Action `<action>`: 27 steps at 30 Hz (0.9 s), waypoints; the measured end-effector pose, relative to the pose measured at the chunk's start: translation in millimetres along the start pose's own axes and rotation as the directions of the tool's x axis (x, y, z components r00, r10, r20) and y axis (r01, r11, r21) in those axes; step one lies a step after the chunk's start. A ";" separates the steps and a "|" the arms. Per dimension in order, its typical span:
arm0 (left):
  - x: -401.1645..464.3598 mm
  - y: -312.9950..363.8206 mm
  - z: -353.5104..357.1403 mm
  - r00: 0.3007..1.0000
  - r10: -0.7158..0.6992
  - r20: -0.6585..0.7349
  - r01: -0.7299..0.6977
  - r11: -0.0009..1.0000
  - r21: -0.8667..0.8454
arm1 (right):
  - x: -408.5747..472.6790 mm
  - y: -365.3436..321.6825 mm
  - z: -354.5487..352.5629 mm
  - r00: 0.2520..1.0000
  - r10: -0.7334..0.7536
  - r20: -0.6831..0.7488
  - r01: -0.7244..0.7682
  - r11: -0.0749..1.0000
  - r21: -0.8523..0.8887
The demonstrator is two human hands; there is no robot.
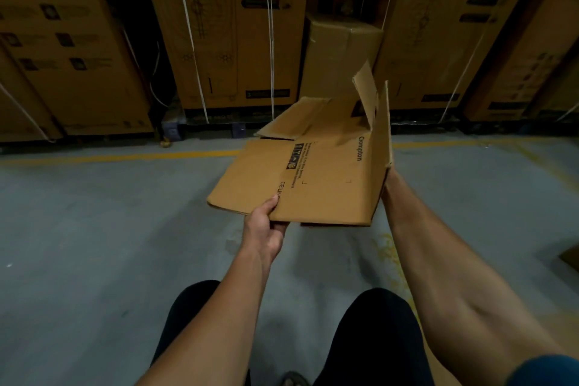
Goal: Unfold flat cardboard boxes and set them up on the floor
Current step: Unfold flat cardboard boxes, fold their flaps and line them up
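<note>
A partly unfolded cardboard box (313,172) was held in the air above the grey floor (94,213). Its near left edge was pinched by the left hand (266,229). The right hand was hidden behind the box's right panel, so its grip could not be told.

Both forearms are bare from the wrist up, with no watch, band or glove on either. The left hand (264,230) wears no ring that can be seen; the right hand is hidden behind cardboard. A dark blue sleeve (545,370) edge shows at the right upper arm, in the bottom corner. The legs are covered by black trousers (369,338). A dark shoe (293,379) tip shows between them, too dim to tell more.
</note>
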State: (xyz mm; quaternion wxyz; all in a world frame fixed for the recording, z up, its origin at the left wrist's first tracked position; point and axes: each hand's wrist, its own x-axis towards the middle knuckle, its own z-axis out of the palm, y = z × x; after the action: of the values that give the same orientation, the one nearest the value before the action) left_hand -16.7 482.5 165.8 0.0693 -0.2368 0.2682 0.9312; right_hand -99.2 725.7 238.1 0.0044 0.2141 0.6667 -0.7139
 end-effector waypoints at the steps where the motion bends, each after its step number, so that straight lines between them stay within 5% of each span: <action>1: 2.4 3.7 -0.3 1.000 0.023 -0.014 -0.023 1.000 0.009 | -0.3 -0.3 1.2 1.000 0.005 0.010 -0.005 1.000 -0.012; 11: 28.7 23.9 5.3 0.965 0.237 -0.111 -0.235 0.971 0.030 | -12.2 12.5 -14.5 0.973 0.201 0.110 -0.174 0.962 -0.211; 14: 28.0 27.1 14.8 0.953 0.266 -0.143 -0.266 0.964 0.019 | -17.9 17.4 -18.3 0.935 0.332 0.126 -0.246 0.862 -0.443; 16: 26.5 30.6 19.8 0.949 0.277 -0.150 -0.279 0.960 0.012 | -25.5 19.9 -18.7 0.842 0.492 0.220 -0.276 0.745 -0.607; 19: 29.4 37.8 20.1 0.944 0.286 -0.166 -0.287 0.958 0.019 | -44.8 22.0 -17.9 0.601 0.682 0.418 -0.227 0.646 -0.729; 21: 31.1 41.5 19.2 0.942 0.285 -0.177 -0.287 0.958 0.016 | -60.5 27.0 -13.9 0.439 0.681 0.586 -0.209 0.711 -0.671; 22: 31.6 42.3 19.0 0.940 0.288 -0.181 -0.291 0.957 0.015 | -65.2 33.8 -9.6 0.416 0.627 0.659 -0.261 0.777 -0.573; 24: 34.1 41.0 18.5 0.937 0.297 -0.183 -0.297 0.955 0.026 | -65.1 56.4 5.6 0.517 0.479 0.709 -0.438 0.860 -0.261; 27: 38.1 36.7 20.4 0.940 0.308 -0.149 -0.301 0.951 0.071 | -54.9 88.0 38.8 0.820 0.348 0.455 -0.439 0.892 0.109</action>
State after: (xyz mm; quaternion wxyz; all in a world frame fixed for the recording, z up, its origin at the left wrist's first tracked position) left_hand -67.7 462.4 179.8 -0.0913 -0.2639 0.3283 0.9023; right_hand -35.2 663.5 172.4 0.2742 0.1870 0.5117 -0.7925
